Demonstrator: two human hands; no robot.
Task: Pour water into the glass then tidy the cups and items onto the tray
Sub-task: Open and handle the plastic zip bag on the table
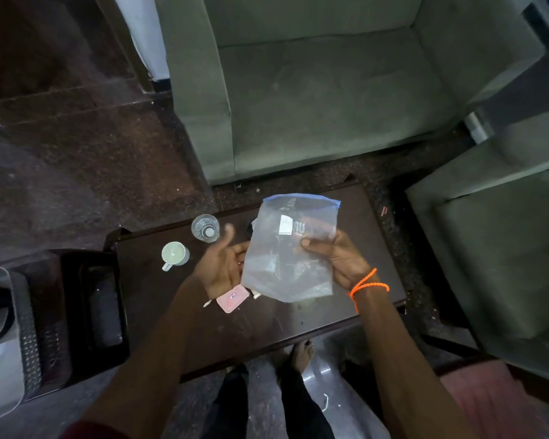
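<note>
Both forearms reach out from the near edge over the dark wooden table [178,312]. Beyond it, on the far side, stands a grey-green sofa [314,90], with a second seat of the same colour at the right. A clear zip bag [289,264] with a blue seal strip is held upright above the table's middle. The right hand [336,258], an orange thread around its wrist, pinches the bag's right side, thumb in front and fingers behind. The left hand [222,267] sits at the bag's left edge with palm turned up and fingers loosely spread; whether its grip closes on the plastic cannot be told, as the bag covers the fingertips. On the table's far left stands a glass [205,228] holding water, and just near-left of it a white cup [175,254] with its handle pointing toward the camera. A small pink sachet [232,298] lies on the table under the left hand.
</note>
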